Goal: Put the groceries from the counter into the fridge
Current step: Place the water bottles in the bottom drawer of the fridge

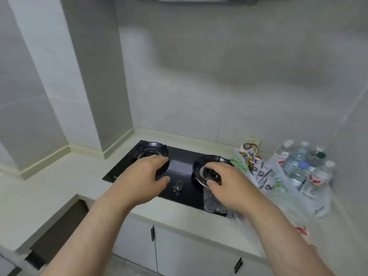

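Groceries (278,172), i.e. water bottles (304,166) & snack pkts (253,158), sit in thin plastic bags (318,204) at the counter's (59,182) right end, just beside the gas hob (183,162). My left hand (139,176) & right hand (229,182) hover over the burners, fingers loosely curled, gripping nothing. Fridge not in view. Risk: bags look floppy, so lifting by one edge could spill bottles or tear the plastic.

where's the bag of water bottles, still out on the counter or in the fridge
Out on the counter: the bag of water bottles sits right of the hob. No fridge is in view.
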Action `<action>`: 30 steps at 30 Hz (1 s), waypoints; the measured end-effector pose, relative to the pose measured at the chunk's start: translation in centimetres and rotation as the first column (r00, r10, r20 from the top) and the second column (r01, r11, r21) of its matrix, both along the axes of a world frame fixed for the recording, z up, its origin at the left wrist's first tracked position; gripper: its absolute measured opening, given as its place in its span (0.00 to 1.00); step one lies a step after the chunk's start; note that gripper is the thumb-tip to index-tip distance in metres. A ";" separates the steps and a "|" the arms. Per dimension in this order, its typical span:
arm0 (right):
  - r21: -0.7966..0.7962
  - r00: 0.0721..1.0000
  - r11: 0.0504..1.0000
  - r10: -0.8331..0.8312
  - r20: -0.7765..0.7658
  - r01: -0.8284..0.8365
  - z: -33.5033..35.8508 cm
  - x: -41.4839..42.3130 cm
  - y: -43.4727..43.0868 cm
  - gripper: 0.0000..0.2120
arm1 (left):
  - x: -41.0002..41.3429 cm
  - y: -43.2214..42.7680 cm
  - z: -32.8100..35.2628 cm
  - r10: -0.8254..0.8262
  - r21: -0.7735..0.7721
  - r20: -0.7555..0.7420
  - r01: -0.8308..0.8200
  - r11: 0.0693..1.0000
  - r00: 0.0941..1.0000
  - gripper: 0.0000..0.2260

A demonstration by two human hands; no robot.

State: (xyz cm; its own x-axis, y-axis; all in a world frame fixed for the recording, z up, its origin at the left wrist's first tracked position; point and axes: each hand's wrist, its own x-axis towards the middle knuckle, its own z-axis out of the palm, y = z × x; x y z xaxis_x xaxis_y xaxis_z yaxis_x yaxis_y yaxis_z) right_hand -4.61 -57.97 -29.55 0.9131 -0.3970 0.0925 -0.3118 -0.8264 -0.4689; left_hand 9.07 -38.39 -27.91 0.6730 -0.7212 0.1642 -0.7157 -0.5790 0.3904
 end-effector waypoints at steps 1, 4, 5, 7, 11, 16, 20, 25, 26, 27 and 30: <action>-0.004 0.999 0.999 -0.034 0.001 0.034 0.1 -1.2 -1.2 0.23 | -0.4 -1.5 -0.1 -0.034 -0.003 0.002 0.034 0.999 0.999 0.24; -0.005 0.994 0.994 -0.108 -0.003 0.108 0.3 -4.8 -4.4 0.23 | -2.2 -5.8 -0.1 -0.119 0.000 0.018 0.119 0.993 0.993 0.26; -0.003 0.992 0.992 -0.127 -0.004 0.127 0.3 -6.0 -5.5 0.23 | -2.9 -7.2 -0.1 -0.141 0.002 0.022 0.141 0.990 0.990 0.26; 0.003 0.987 0.987 -0.160 -0.001 0.160 0.2 -8.2 -7.5 0.24 | -4.2 -9.7 0.0 -0.179 0.005 0.031 0.179 0.984 0.983 0.26; 0.027 0.973 0.973 -0.229 0.009 0.229 -0.1 -11.9 -11.7 0.24 | -7.0 -14.8 0.3 -0.249 0.003 0.053 0.249 0.969 0.967 0.26; 0.016 0.954 0.955 -0.297 0.042 0.297 -0.2 -16.2 -16.0 0.23 | -10.7 -20.3 0.4 -0.326 -0.018 0.048 0.327 0.945 0.944 0.23; -0.011 0.944 0.945 -0.326 0.044 0.327 -0.2 -19.3 -19.3 0.23 | -12.8 -24.3 -0.2 -0.361 -0.024 0.057 0.363 0.932 0.931 0.24; 0.002 0.931 0.933 -0.360 0.058 0.360 -0.6 -22.8 -23.0 0.23 | -15.8 -28.5 -1.2 -0.400 -0.027 0.061 0.402 0.915 0.914 0.26; 0.002 0.929 0.931 -0.364 0.061 0.365 -0.7 -23.3 -23.7 0.23 | -16.3 -29.2 -1.3 -0.403 -0.036 0.064 0.405 0.913 0.913 0.26; 0.004 0.926 0.928 -0.373 0.062 0.373 -0.9 -23.8 -24.3 0.23 | -16.8 -30.0 -1.3 -0.403 -0.045 0.067 0.406 0.913 0.913 0.25; -0.011 0.912 0.914 -0.405 0.064 0.406 -1.4 -25.4 -26.1 0.23 | -18.4 -31.8 -1.5 -0.409 -0.061 0.065 0.413 0.909 0.910 0.24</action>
